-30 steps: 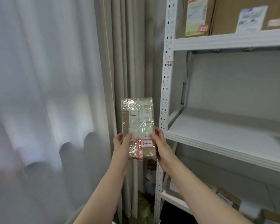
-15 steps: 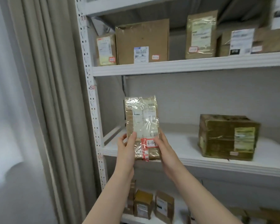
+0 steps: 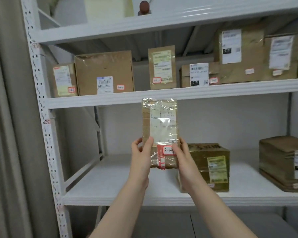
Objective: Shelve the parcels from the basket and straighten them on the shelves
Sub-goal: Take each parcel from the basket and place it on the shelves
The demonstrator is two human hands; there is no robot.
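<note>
On my feed, a person's left hand (image 3: 141, 158) and right hand (image 3: 184, 162) grasp the lower half of a small brown cardboard parcel (image 3: 160, 127) wrapped in clear film. The left thumb lies flat on its face and the right fingers curl round its right edge. I see the parcel upright in the air, clear of the boards, before the open bay of a white metal rack. A red-edged white sticker (image 3: 168, 150) near its bottom reads 3-1, with the last figure hidden by the right hand.

Below and behind the parcel runs the white middle shelf (image 3: 120, 182). Just behind the right hand, near that shelf's front edge, sits an olive-brown taped box (image 3: 212, 165) with a yellow-green label. A darker brown box (image 3: 282, 160) lies well apart from it, toward the shelf's right end.

One board up, the upper shelf (image 3: 162, 97) carries a row of brown cardboard parcels. It starts with a small labelled carton (image 3: 63, 80) at the left end, with a large square box (image 3: 104, 71) just beside it. A slim upright packet (image 3: 162, 66) stands farther right.

A perforated white post (image 3: 46, 134) holds the boards' left ends, beside a grey-beige curtain (image 3: 7, 117). Highest, on the top shelf (image 3: 144, 21), stands a small brown rounded object (image 3: 144, 7) I cannot identify.
</note>
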